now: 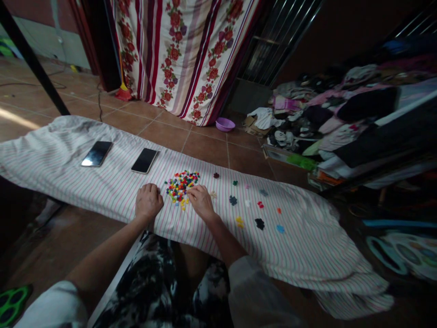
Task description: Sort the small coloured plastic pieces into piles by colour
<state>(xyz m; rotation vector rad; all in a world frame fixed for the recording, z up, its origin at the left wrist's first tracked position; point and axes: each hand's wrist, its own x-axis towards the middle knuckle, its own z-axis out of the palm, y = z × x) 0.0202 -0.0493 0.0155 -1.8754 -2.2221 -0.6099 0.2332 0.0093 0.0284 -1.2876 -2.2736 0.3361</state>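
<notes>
A pile of small multicoloured pieces (180, 186), too small to name exactly, lies on a striped cloth (205, 228). My right hand (202, 202) is at the pile's right edge, thumb and fingertips pinched together; anything between them is too small to make out. Left of the pile, my left hand (149, 200) rests on the cloth with its fingers curled in, hiding whatever may be inside. To the right lie small one-colour groups, among them yellow pieces (239, 222), black pieces (260, 223), blue pieces (280, 228), dark grey pieces (232, 200) and red pieces (260, 205).
Two phones, one phone (97, 154) at the far left and another phone (144, 161) nearer the pile, lie on the cloth. Beyond the cloth's edge are a purple basin (225, 124), a floral curtain (177, 59) and a heap of clothes (324, 109) on the right.
</notes>
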